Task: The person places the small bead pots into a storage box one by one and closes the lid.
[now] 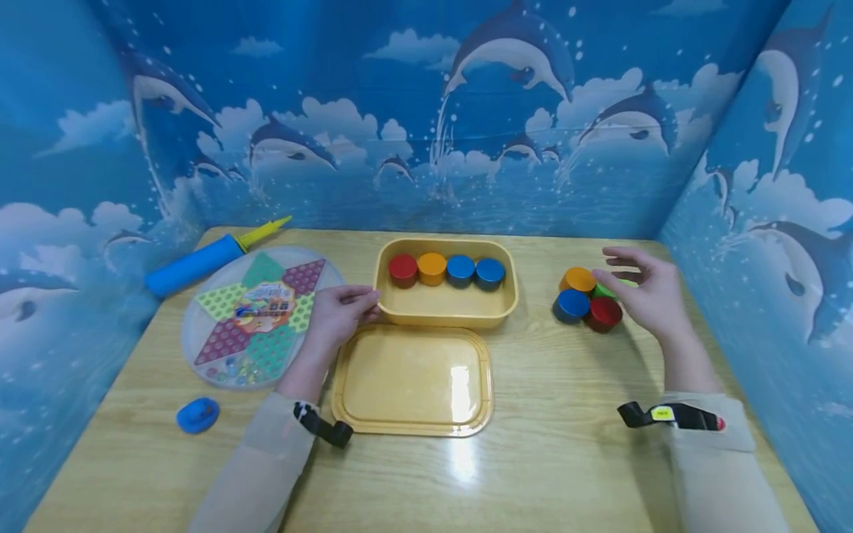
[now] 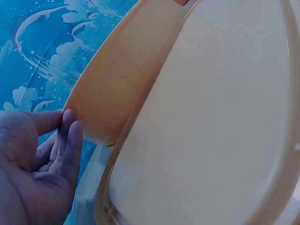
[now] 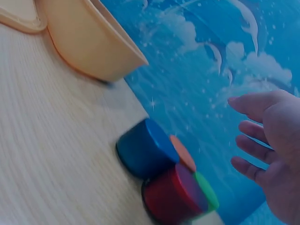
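Pinching rim of yellow box (image 1: 448, 320) with left hand (image 1: 338, 314); poising right hand (image 1: 648, 292), relaxed and empty, by four cylinders (image 1: 581, 303) right of box. Best to grip one squarely, sparing neighbours.

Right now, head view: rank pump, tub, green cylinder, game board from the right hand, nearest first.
1. Green cylinder: right side, partly hidden by the right hand.
2. Tub: middle, holding four cylinders.
3. Game board: left side, beyond the tub.
4. Pump: far left, behind the board's upper-left edge.
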`<state>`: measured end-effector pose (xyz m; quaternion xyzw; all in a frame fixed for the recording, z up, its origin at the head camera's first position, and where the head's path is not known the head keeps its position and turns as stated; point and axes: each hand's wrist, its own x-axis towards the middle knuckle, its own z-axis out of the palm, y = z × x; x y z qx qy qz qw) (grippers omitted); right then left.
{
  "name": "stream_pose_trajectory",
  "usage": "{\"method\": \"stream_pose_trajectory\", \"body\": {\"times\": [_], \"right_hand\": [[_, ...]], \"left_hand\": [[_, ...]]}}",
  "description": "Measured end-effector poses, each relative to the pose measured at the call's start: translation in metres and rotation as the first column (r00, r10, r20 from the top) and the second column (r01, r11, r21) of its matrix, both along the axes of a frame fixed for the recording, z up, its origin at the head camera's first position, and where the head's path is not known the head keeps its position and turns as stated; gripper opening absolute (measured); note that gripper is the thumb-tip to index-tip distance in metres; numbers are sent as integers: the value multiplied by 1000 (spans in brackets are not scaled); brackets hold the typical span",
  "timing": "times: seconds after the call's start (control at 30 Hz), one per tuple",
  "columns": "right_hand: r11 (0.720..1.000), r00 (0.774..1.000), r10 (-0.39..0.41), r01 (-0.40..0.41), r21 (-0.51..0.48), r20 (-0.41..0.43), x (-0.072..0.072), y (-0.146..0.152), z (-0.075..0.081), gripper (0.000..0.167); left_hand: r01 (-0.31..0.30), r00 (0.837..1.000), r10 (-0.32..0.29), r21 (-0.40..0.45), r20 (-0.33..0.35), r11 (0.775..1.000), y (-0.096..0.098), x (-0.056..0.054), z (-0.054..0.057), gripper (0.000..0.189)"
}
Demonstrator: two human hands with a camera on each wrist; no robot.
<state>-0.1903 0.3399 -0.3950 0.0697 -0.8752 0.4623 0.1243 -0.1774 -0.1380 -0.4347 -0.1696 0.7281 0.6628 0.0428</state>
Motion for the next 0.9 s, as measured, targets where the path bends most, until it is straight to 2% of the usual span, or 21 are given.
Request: {"method": "stream_pose_trajectory", "body": {"times": [0.1,0.2,0.37,0.5,0.67,0.83,0.9], "right_hand": [[998,996,-51,49,25,80,-3,14,-6,50],[998,986,-58,54,24,159,-5,29,-15,57],[999,962,39,-29,-43,270,-11,54,-32,63],[993,928,116,-102,-60,353,-14,68,-41,67],[986,900,161,-164,-28,405,-19,74,-41,70],[987,875,123,-156,32,469,-28,72,-38,76],[989,873,107,-143,40,477,-31,72,-39,79]], "left_hand": [[-3,1000,3,1,3,1000,0,0,0,31],[-6,1000,6,5,2,1000,0,0,1,31],[-2,1000,2,6,-3,1000,1,1,2,31],[-4,1000,4,-1,6,1000,2,2,3,31],[-6,1000,6,-6,10,1000,2,1,3,31],[-2,1000,2,9,2,1000,2,2,2,32],[0,1000,0,19,-7,1000,1,2,2,32]]}}
